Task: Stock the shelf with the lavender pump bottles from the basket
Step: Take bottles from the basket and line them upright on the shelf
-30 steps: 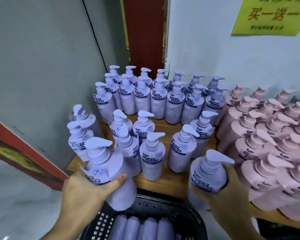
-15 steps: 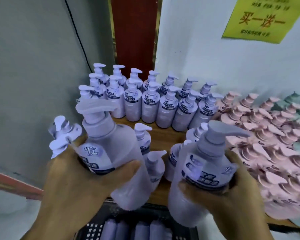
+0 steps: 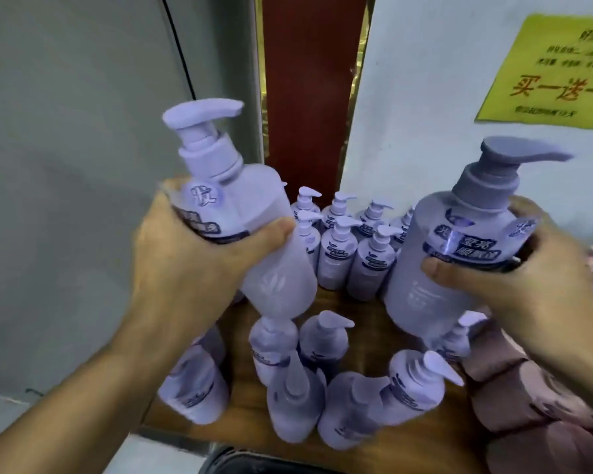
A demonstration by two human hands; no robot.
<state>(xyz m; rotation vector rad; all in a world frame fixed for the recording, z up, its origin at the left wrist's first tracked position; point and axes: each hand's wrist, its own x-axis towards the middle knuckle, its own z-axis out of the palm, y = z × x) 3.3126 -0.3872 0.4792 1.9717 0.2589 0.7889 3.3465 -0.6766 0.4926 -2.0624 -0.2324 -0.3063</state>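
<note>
left hand (image 3: 185,265) fingers clamped on tilted bottle (image 3: 254,234) | right hand (image 3: 528,278) fingers clamped on upright bottle (image 3: 459,261) | bare shelf (image 3: 367,313) strip between rows

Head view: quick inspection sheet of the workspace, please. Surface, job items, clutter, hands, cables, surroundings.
Surface: wooden shelf, bare strip in the middle between bottle rows.
Job's things: lavender pump bottles standing at the back and more at the front edge; basket barely visible at the bottom edge.
Clutter: pink bottles crowd the shelf's right side, blurred.
Hands: left hand has a grip on a left bottle, tilted, held above the shelf; right hand grips a right bottle, nearly upright.
Cables: one black cable running down the grey wall.
Surroundings: red pillar behind the shelf; yellow sign on the white wall.
</note>
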